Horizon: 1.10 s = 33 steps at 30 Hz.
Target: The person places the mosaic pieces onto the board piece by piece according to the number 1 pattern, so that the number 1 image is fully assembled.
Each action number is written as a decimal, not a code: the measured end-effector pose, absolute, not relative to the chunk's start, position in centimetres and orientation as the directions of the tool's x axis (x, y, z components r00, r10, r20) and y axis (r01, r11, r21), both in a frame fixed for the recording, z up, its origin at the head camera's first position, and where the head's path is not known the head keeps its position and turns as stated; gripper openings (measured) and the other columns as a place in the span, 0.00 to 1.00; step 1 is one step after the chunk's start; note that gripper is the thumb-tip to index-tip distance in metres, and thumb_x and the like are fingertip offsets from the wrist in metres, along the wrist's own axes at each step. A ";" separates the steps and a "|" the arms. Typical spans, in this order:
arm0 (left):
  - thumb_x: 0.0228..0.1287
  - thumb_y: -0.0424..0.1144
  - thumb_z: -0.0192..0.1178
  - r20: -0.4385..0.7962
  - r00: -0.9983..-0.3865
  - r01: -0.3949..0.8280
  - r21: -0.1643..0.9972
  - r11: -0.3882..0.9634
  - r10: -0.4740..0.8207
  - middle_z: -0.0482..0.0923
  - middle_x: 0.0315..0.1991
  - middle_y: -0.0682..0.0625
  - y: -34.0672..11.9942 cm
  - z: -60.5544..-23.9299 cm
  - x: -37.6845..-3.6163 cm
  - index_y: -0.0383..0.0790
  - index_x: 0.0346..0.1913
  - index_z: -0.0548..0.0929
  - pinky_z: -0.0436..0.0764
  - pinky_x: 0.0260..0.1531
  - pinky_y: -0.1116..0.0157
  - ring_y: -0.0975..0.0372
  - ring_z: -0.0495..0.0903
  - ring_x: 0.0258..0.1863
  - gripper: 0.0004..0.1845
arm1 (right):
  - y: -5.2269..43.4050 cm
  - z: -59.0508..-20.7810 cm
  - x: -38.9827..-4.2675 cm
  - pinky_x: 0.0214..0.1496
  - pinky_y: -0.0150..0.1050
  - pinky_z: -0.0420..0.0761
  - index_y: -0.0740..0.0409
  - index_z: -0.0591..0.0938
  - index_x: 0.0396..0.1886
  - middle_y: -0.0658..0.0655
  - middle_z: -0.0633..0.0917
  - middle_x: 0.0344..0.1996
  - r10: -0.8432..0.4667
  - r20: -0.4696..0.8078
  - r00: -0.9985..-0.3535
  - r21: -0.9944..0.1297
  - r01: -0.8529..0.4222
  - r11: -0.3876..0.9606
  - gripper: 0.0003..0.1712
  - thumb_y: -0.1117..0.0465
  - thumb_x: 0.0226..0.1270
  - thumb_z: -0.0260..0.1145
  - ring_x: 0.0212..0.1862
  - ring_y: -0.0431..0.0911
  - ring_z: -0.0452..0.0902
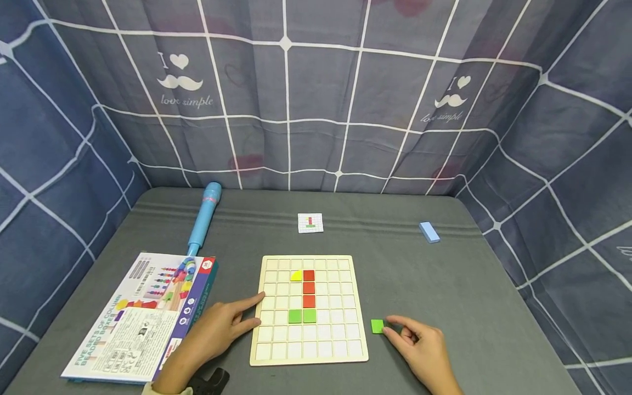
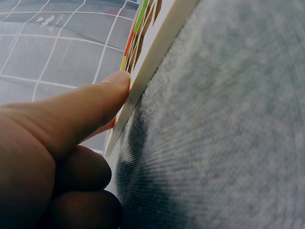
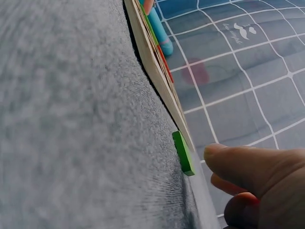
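A square wooden grid board (image 1: 308, 351) lies on the table, with a yellow tile (image 1: 296, 276) beside the top of a column of red tiles (image 1: 308, 287) and two green tiles (image 1: 294, 316) below. Along the board's left edge, the left hand (image 1: 217, 329) rests its extended index finger and thumb; in the left wrist view the thumb (image 2: 95, 102) touches the board's side. Right of the board, a loose green tile (image 1: 377, 326) lies on the cloth. The right hand (image 1: 419, 348) is beside it, and the right wrist view shows a gap between thumb (image 3: 238, 160) and tile (image 3: 183, 153).
Behind the board lies a small pattern card (image 1: 310, 223). A light blue block (image 1: 429, 232) is at the back right. On the left are a boxed product (image 1: 143, 318) and a blue microphone-shaped object (image 1: 203, 219). Grid-patterned curtains (image 1: 316, 82) enclose the table.
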<state>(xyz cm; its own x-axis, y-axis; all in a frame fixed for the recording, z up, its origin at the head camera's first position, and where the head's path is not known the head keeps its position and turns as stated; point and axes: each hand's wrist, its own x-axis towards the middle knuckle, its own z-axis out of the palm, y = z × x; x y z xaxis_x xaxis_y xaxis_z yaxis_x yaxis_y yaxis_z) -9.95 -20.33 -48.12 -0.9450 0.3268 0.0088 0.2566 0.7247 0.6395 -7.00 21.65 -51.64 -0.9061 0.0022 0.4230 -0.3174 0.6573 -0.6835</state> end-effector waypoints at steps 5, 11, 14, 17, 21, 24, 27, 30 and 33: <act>0.67 0.49 0.68 0.003 -0.946 0.252 0.635 0.730 0.324 0.60 0.17 0.65 -20.4 -48.2 -9.9 0.49 0.68 0.81 0.58 0.17 0.71 0.73 0.56 0.16 0.27 | 21.6 -51.6 -6.9 0.18 0.25 0.63 0.51 0.92 0.40 0.34 0.66 0.14 -0.027 0.381 -0.924 -0.670 -0.296 0.681 0.18 0.64 0.47 0.85 0.16 0.28 0.57; 0.67 0.50 0.68 -0.001 -0.948 0.244 0.637 0.731 0.318 0.61 0.17 0.65 -20.4 -48.2 -9.9 0.50 0.68 0.81 0.58 0.17 0.71 0.73 0.56 0.16 0.27 | 21.5 -51.3 -6.9 0.18 0.27 0.63 0.50 0.92 0.42 0.34 0.65 0.14 -0.039 0.347 -0.937 -0.670 -0.277 0.688 0.19 0.61 0.47 0.85 0.16 0.28 0.56; 0.67 0.49 0.68 0.000 -0.948 0.245 0.636 0.732 0.317 0.61 0.17 0.65 -20.3 -48.2 -9.9 0.49 0.68 0.81 0.58 0.18 0.71 0.73 0.57 0.16 0.27 | 21.5 -51.2 -6.9 0.18 0.28 0.63 0.50 0.92 0.42 0.34 0.65 0.14 -0.048 0.345 -0.937 -0.668 -0.281 0.689 0.19 0.60 0.47 0.85 0.16 0.28 0.56; 0.67 0.49 0.69 0.003 -0.948 0.247 0.635 0.732 0.318 0.61 0.17 0.65 -20.3 -48.1 -9.9 0.49 0.68 0.81 0.58 0.18 0.71 0.73 0.57 0.17 0.27 | 21.5 -51.1 -6.9 0.18 0.27 0.62 0.48 0.92 0.41 0.33 0.64 0.13 -0.051 0.331 -0.942 -0.668 -0.272 0.693 0.17 0.60 0.48 0.85 0.16 0.28 0.56; 0.67 0.48 0.69 0.000 -0.948 0.247 0.634 0.733 0.319 0.61 0.17 0.64 -20.3 -48.1 -10.0 0.48 0.68 0.81 0.58 0.18 0.71 0.73 0.57 0.16 0.27 | 21.5 -51.2 -6.9 0.17 0.28 0.62 0.47 0.92 0.39 0.34 0.64 0.12 -0.048 0.295 -0.954 -0.670 -0.243 0.701 0.16 0.61 0.49 0.84 0.15 0.29 0.56; 0.67 0.48 0.69 -0.005 -0.948 0.244 0.633 0.735 0.319 0.61 0.17 0.64 -20.3 -48.1 -10.0 0.49 0.68 0.81 0.58 0.18 0.71 0.73 0.57 0.16 0.27 | 21.4 -51.3 -6.8 0.17 0.29 0.62 0.47 0.91 0.39 0.34 0.65 0.12 -0.045 0.278 -0.960 -0.666 -0.226 0.711 0.16 0.62 0.49 0.84 0.14 0.30 0.56; 0.67 0.48 0.68 -0.003 -0.948 0.245 0.631 0.736 0.319 0.61 0.17 0.65 -20.3 -48.1 -10.0 0.49 0.68 0.81 0.59 0.17 0.71 0.73 0.57 0.16 0.27 | 21.4 -51.2 -6.8 0.17 0.30 0.63 0.46 0.91 0.38 0.34 0.65 0.12 -0.045 0.281 -0.959 -0.663 -0.228 0.713 0.16 0.62 0.49 0.84 0.15 0.30 0.56; 0.67 0.48 0.68 -0.002 -0.947 0.248 0.631 0.735 0.321 0.61 0.17 0.65 -20.3 -48.2 -10.0 0.49 0.68 0.81 0.59 0.17 0.71 0.73 0.57 0.16 0.27 | 21.4 -51.2 -6.8 0.17 0.28 0.62 0.46 0.91 0.38 0.33 0.65 0.13 -0.051 0.301 -0.952 -0.663 -0.247 0.706 0.16 0.62 0.48 0.84 0.15 0.29 0.56; 0.67 0.48 0.68 -0.006 -0.947 0.246 0.630 0.737 0.322 0.61 0.17 0.64 -20.3 -48.1 -10.0 0.49 0.68 0.81 0.59 0.17 0.71 0.73 0.57 0.16 0.27 | 21.4 -51.3 -6.9 0.17 0.26 0.61 0.47 0.92 0.40 0.33 0.64 0.13 -0.059 0.321 -0.945 -0.655 -0.266 0.707 0.17 0.61 0.48 0.84 0.16 0.28 0.55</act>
<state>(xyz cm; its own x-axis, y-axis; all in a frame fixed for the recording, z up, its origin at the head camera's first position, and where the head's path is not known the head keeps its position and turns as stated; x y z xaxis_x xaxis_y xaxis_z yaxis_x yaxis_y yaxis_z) -10.00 -20.30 -48.15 -0.9467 0.3220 -0.0064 0.2464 0.7368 0.6297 -6.87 21.39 -51.30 -0.9453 -0.0592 0.3207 -0.2665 0.7069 -0.6552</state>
